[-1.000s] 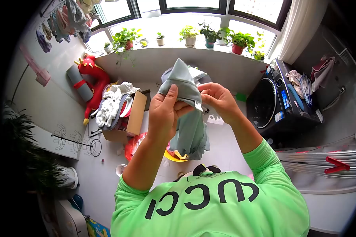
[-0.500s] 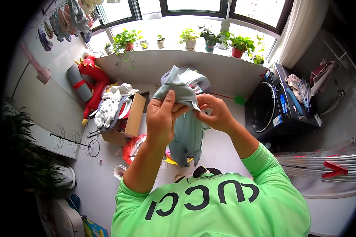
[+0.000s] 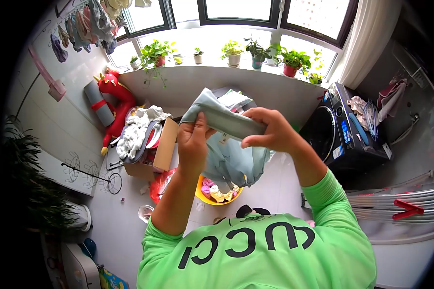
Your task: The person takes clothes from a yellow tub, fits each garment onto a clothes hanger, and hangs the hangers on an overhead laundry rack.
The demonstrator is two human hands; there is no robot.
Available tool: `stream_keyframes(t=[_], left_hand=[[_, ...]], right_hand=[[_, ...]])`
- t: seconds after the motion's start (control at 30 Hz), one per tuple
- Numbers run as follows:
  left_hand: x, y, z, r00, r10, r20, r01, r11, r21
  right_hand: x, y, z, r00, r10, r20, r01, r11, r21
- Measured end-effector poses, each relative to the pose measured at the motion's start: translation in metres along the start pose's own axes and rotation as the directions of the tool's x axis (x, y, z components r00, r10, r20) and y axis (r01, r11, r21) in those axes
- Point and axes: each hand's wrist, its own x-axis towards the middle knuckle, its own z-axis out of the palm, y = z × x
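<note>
A grey-green garment [image 3: 238,161] hangs in front of me, its wide band stretched sideways between both hands. My left hand [image 3: 194,139] grips the band's left end, thumb on top. At the right end, my right hand [image 3: 270,130] holds the band between thumb and fingers. A small white label shows below the band, near its middle. Beneath the hanging cloth, a yellow basin [image 3: 201,193] with pink and cream pieces of cloth stands on the floor.
An open cardboard box [image 3: 166,144] heaped with white cloth stands left, beside a red plush toy [image 3: 123,98]. A black washing machine [image 3: 344,130] is at right, near a metal rack [image 3: 400,202]. Potted plants [image 3: 290,60] line the windowsill. Small clothes [image 3: 84,26] hang upper left.
My hands have moved apart, and the band, earlier bunched into a peak, is now stretched out. The hanging cloth has spread wider and risen, showing more of the yellow basin.
</note>
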Motion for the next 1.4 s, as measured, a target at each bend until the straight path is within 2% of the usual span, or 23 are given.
stream_keyframes(t=[0.1, 0.17, 0.23, 0.3, 0.37, 0.43, 0.47, 0.5, 0.53, 0.63, 0.67, 0.77, 0.9, 0.97, 1.0, 1.03, 1.07, 1.1, 1.2, 1.23, 1.3, 1.37, 1.4], left_hand=[[0.003, -0.001, -0.005, 1.0, 0.013, 0.005, -0.013, 0.995, 0.103], [0.002, 0.0, -0.004, 0.999, -0.008, 0.045, 0.002, 0.991, 0.136], [-0.002, 0.002, 0.001, 0.993, -0.06, 0.106, 0.045, 0.99, 0.135], [-0.004, -0.01, -0.021, 0.892, -0.292, 0.347, 0.225, 0.949, 0.219], [-0.013, 0.02, -0.011, 0.74, -0.465, 0.486, 0.203, 0.843, 0.498], [-0.007, 0.018, -0.002, 0.881, -0.073, 0.467, -0.096, 0.94, 0.328], [-0.001, 0.02, 0.005, 0.948, 0.021, 0.317, -0.154, 0.903, 0.4], [0.014, 0.025, 0.017, 0.902, 0.221, 0.371, -0.376, 0.824, 0.424], [0.028, 0.03, 0.023, 0.83, 0.27, 0.488, -0.503, 0.739, 0.448], [0.071, 0.02, 0.036, 0.658, 0.035, 0.752, -0.187, 0.975, 0.119], [0.072, 0.03, 0.039, 0.626, -0.176, 0.76, 0.044, 0.981, 0.19], [0.088, 0.038, 0.044, 0.475, -0.426, 0.77, 0.117, 0.898, 0.425], [0.102, 0.036, 0.028, 0.451, -0.557, 0.698, -0.016, 0.777, 0.63], [0.107, 0.039, 0.015, 0.445, -0.755, 0.482, 0.001, 0.539, 0.843], [0.113, 0.032, 0.007, 0.537, -0.68, 0.499, -0.378, 0.335, 0.863], [0.113, 0.026, -0.008, 0.483, -0.658, 0.578, -0.43, 0.397, 0.811], [0.11, 0.023, -0.013, 0.505, -0.664, 0.551, -0.306, 0.459, 0.834], [0.104, 0.036, -0.005, 0.492, -0.668, 0.559, -0.191, 0.543, 0.817], [0.095, 0.041, 0.0, 0.487, -0.62, 0.616, 0.179, 0.761, 0.624], [0.091, 0.049, 0.003, 0.541, -0.538, 0.647, 0.145, 0.817, 0.558], [0.086, 0.045, 0.004, 0.659, -0.434, 0.614, 0.245, 0.896, 0.371], [0.086, 0.041, 0.005, 0.723, -0.369, 0.584, 0.197, 0.92, 0.338], [0.086, 0.045, 0.007, 0.753, -0.332, 0.568, 0.17, 0.933, 0.318]], right_hand=[[0.011, -0.002, -0.027, 0.976, 0.196, 0.095, -0.202, 0.978, 0.06], [0.02, -0.004, -0.034, 0.983, 0.176, 0.057, -0.185, 0.959, 0.213], [0.028, -0.01, -0.035, 0.988, 0.153, -0.023, -0.143, 0.959, 0.246], [0.033, -0.015, -0.041, 0.975, 0.206, -0.085, -0.176, 0.947, 0.268], [0.037, -0.022, -0.047, 0.99, 0.135, -0.048, -0.127, 0.981, 0.144], [0.041, -0.034, -0.05, 0.994, 0.105, 0.004, -0.105, 0.994, 0.017], [0.042, -0.041, -0.049, 0.996, 0.082, 0.024, -0.081, 0.996, -0.021], [0.044, -0.048, -0.051, 0.996, 0.067, 0.062, -0.062, 0.995, -0.08], [0.048, -0.055, -0.055, 0.993, 0.052, 0.104, -0.037, 0.989, -0.14], [0.048, -0.075, -0.062, 0.988, 0.008, 0.156, 0.029, 0.972, -0.234], [0.048, -0.084, -0.068, 0.984, -0.013, 0.178, 0.07, 0.947, -0.313], [0.044, -0.096, -0.085, 0.982, -0.108, 0.155, 0.175, 0.831, -0.529], [0.026, -0.113, -0.115, 0.993, -0.016, 0.113, 0.099, 0.613, -0.784], [0.016, -0.122, -0.132, 0.993, 0.018, 0.116, 0.086, 0.56, -0.824], [0.01, -0.127, -0.142, 0.991, 0.0, 0.136, 0.121, 0.465, -0.877], [-0.004, -0.119, -0.144, 0.99, -0.017, 0.143, 0.14, 0.364, -0.921], [-0.01, -0.116, -0.145, 0.993, 0.073, 0.097, 0.058, 0.418, -0.906], [-0.013, -0.112, -0.155, 0.99, 0.057, 0.126, 0.09, 0.423, -0.902], [-0.024, -0.116, -0.155, 0.979, 0.191, 0.066, -0.005, 0.35, -0.937], [-0.027, -0.124, -0.157, 0.976, 0.212, 0.05, -0.026, 0.342, -0.939], [-0.033, -0.124, -0.16, 0.954, 0.295, 0.053, -0.057, 0.354, -0.934], [-0.035, -0.126, -0.162, 0.925, 0.375, 0.057, -0.091, 0.365, -0.926], [-0.035, -0.133, -0.162, 0.863, 0.504, 0.044, -0.213, 0.441, -0.872]])
